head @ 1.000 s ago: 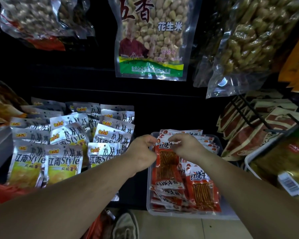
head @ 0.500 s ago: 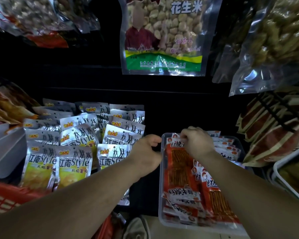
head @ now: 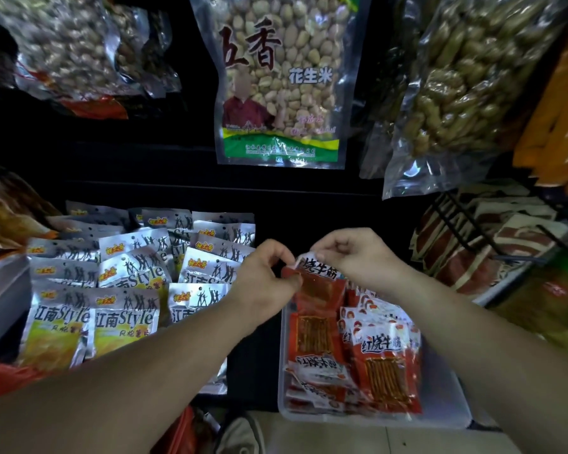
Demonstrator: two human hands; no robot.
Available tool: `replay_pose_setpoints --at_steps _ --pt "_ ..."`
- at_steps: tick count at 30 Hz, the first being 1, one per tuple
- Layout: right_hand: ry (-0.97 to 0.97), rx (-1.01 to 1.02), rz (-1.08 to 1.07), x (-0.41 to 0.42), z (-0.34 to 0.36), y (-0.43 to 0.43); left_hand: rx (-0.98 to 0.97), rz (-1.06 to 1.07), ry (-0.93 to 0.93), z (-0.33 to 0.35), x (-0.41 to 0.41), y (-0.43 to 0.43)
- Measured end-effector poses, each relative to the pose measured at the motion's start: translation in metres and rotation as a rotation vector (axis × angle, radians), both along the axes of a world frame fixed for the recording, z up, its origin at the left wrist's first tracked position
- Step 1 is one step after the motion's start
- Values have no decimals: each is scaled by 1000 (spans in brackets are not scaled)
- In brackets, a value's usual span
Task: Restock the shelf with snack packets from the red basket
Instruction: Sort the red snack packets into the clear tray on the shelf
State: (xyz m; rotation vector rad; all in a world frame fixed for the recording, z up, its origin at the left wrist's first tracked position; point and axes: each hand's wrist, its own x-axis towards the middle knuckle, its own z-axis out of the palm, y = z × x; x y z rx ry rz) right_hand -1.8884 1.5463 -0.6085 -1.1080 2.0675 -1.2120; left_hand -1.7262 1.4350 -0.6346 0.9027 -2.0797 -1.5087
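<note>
Over the far end of the clear tray [head: 440, 419], both hands hold one red packet [head: 322, 286] by its top. The left hand [head: 269, 276] has fingers and thumb curled in, pinching the packet's upper left edge. The right hand [head: 358, 257] pinches the white top strip at its right corner. That strip carries bold black characters, and the body below is glossy red, creased where the left hand grips. Its lower end dips behind the other packets [head: 384, 365] lying in the tray. These look alike: a white header, a red surround and a clear window showing thin orange-brown sticks. The tray sits on the dark shelf [head: 253, 362], right of rows of silver packets [head: 122, 322] with yellow fronts. A big bag of peanuts [head: 282, 80] hangs above, between other hanging bags.
</note>
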Motion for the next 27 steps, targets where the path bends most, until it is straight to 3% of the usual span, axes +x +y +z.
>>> replay_pose_setpoints --at_steps 5,8,12,17,22,24,27 --pt "-313 -104 -109 2 12 13 121 73 53 11 -2 3" --pt "-469 -71 -53 -3 10 21 228 149 88 17 -4 5" --pt "-453 33 -34 0 4 21 292 181 132 22 -5 6" --pt "-409 82 -18 6 3 13 194 60 88 19 -3 10" --pt "-630 95 121 -1 6 15 314 114 145 22 -6 6" --pt "-607 72 73 -1 4 14 341 116 173 22 -5 5" --pt "-617 -47 -81 -1 -1 13 398 -47 84 18 0 9"
